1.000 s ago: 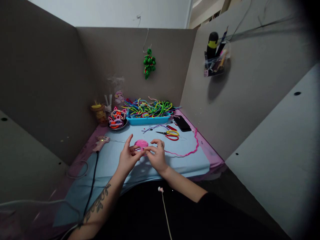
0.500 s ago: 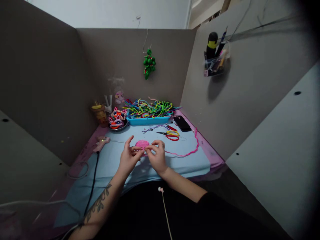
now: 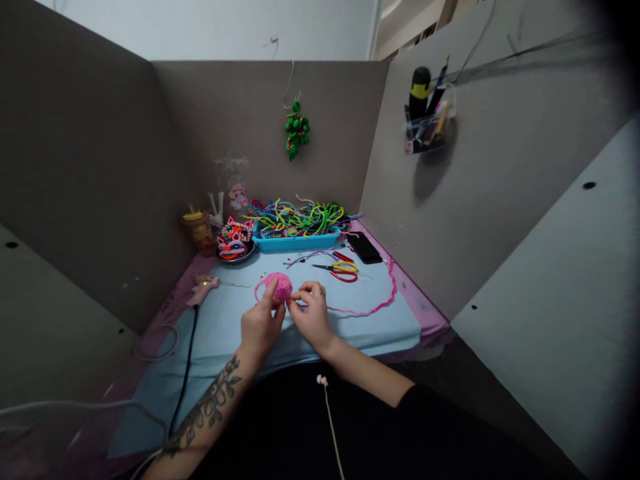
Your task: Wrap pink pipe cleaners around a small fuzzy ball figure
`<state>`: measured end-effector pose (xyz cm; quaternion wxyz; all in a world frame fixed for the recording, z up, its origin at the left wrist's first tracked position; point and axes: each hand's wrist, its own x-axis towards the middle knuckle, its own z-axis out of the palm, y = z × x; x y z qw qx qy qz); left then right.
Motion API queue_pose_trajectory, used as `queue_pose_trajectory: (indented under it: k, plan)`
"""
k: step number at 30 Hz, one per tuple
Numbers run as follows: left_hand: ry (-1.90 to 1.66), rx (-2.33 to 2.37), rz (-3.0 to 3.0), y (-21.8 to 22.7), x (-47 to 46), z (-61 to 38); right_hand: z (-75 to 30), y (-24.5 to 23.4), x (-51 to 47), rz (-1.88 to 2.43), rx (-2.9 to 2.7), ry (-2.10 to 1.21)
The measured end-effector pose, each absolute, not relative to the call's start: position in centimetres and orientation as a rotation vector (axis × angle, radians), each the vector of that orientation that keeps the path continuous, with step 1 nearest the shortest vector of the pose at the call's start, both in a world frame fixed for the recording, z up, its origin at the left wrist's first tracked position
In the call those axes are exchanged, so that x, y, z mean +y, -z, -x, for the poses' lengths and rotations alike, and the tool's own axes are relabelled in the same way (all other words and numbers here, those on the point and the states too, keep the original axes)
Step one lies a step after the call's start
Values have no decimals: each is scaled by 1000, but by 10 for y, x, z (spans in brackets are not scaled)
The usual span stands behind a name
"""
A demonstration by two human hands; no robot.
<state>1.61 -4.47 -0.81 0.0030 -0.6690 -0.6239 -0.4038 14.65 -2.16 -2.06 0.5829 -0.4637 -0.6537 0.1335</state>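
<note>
My left hand (image 3: 261, 325) is closed on a round pink piece (image 3: 283, 285) that looks made of fuzzy yarn or pipe cleaner, its thumb and fingers on the near side. A pink loop sticks out at the piece's left. Beside it, my right hand (image 3: 313, 313) pinches at the piece's lower right edge, thumb against forefinger. From near that hand a long pink strand (image 3: 370, 312) trails right across the blue cloth and curves up toward the phone. What exactly sits between the right fingertips is too small to make out.
Yellow-and-red-handled scissors (image 3: 343, 269) lie behind my hands. A blue tray (image 3: 300, 243) holds many coloured strands, with a black phone (image 3: 365, 247) to its right. At left are a bowl (image 3: 236, 259) of braided pieces, a pink glue gun (image 3: 204, 288) with a black cord, and a cup (image 3: 199, 230).
My left hand has rolled over, and its thumb has come down onto the pink piece. The piece has tilted up, showing its rounded face and a loop at left. My right hand keeps pinching.
</note>
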Motion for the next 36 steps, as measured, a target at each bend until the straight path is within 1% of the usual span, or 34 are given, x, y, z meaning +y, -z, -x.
queue_pose_trajectory:
  k: [4,10,18,20,24,30,36]
  plan:
    - [1303,-1908,2110,9,-44,-16,-146,20,-22,1098,-1539,-365]
    - [1297,-1968,2134,14,-43,-14,-144,21,-21,1114,-1528,-406]
    - [1276,-1864,2208,24,-42,-14,-145,24,-16,1132,-1533,-419]
    - [1324,-1857,2216,23,-43,-15,-146,26,-16,1127,-1536,-415]
    - [1543,-1864,2246,21,-44,-17,-147,28,-14,1115,-1530,-406]
    - [1641,-1911,2259,19,-45,-16,-148,27,-14,1097,-1544,-363]
    - [1415,-1891,2295,21,-44,-17,-149,26,-14,1106,-1552,-352]
